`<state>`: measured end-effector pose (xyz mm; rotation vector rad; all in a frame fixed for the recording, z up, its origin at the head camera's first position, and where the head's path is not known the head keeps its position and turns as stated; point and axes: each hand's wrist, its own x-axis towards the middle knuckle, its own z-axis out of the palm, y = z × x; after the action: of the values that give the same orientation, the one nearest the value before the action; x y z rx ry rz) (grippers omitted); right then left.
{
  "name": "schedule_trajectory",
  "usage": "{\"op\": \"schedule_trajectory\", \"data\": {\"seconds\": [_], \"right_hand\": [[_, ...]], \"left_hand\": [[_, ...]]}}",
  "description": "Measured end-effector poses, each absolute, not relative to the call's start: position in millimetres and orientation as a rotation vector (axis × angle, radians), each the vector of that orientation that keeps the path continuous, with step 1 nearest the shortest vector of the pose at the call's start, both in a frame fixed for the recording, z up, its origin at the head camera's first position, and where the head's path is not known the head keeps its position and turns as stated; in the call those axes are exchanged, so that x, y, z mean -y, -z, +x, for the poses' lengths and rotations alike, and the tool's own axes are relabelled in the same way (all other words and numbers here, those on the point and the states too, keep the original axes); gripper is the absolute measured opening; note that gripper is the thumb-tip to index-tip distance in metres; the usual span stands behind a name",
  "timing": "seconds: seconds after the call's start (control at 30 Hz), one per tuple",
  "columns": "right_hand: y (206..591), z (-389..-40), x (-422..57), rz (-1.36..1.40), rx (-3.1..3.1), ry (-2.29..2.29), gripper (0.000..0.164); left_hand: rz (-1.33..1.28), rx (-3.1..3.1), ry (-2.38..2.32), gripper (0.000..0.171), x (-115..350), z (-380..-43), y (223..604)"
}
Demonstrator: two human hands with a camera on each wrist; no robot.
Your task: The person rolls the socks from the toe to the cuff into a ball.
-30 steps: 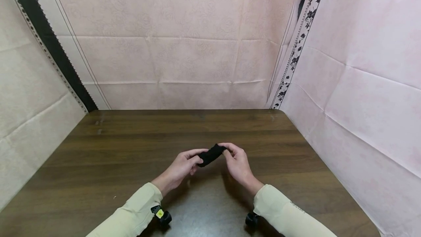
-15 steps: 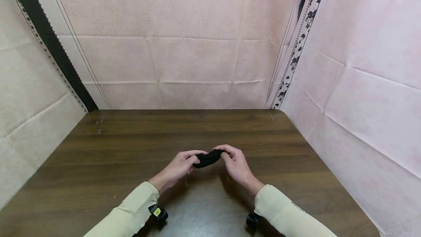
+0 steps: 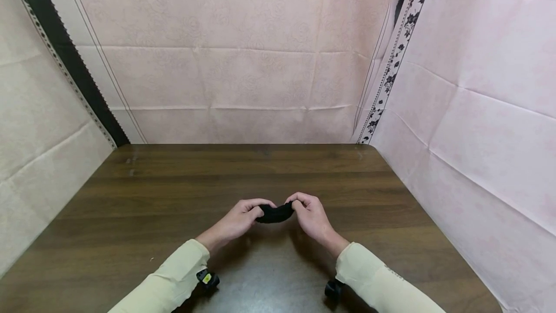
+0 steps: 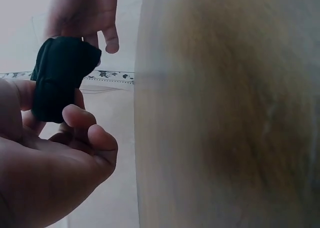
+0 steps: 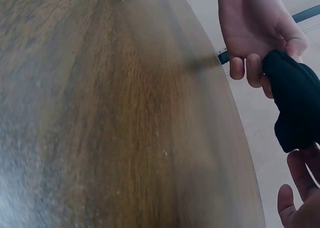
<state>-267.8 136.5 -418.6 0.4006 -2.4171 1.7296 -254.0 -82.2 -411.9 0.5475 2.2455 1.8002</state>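
A small rolled bundle of soft black cloth [image 3: 275,214], sock-like in look, is held above the table between both hands. My left hand [image 3: 238,218] pinches its left end between thumb and fingers. At the other end, my right hand [image 3: 313,215] grips it with thumb and forefinger. The middle of the bundle sags slightly. In the left wrist view the black cloth [image 4: 60,78] shows a fold along its side. From the right wrist, the bundle [image 5: 297,103] spans between the two hands, with part of it cut off by the frame edge.
A brown wood-grain table [image 3: 243,168] lies beneath the hands. Pale patterned cloth hangs behind it [image 3: 243,76] and on both sides. Dark wrist cameras [image 3: 209,279] sit under the cream sleeves [image 3: 169,274].
The black bundle has gone from slanting up to the right to nearly level, sagging in the middle. My left hand has shifted slightly left; the right has lowered a little. Both keep hold.
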Motion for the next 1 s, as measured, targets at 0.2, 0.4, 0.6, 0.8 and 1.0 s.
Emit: {"op": "schedule_trajectory", "data": {"seconds": [0.2, 0.4, 0.6, 0.8, 1.0], "right_hand": [[412.0, -260.4, -135.8, 0.41, 2.407, -1.701, 0.023], [389.3, -244.2, -137.1, 0.538, 2.397, -1.716, 0.017], [387.0, -242.0, -138.2, 0.683, 2.401, -1.682, 0.015], [388.7, -244.5, -136.5, 0.674, 2.453, -1.66, 0.011], [407.1, -260.9, -137.6, 0.573, 2.495, -1.735, 0.012]], "left_hand": [[0.592, -2.291, -1.753, 0.032, 82.8, -255.2, 414.1], [0.628, -2.272, -1.766, 0.027, 86.0, -256.6, 412.8], [0.607, -2.315, -1.775, 0.03, 91.3, -259.8, 411.5], [0.524, -2.347, -1.811, 0.028, 91.4, -262.3, 412.4], [0.51, -2.338, -1.844, 0.029, 91.8, -262.3, 411.5]]}}
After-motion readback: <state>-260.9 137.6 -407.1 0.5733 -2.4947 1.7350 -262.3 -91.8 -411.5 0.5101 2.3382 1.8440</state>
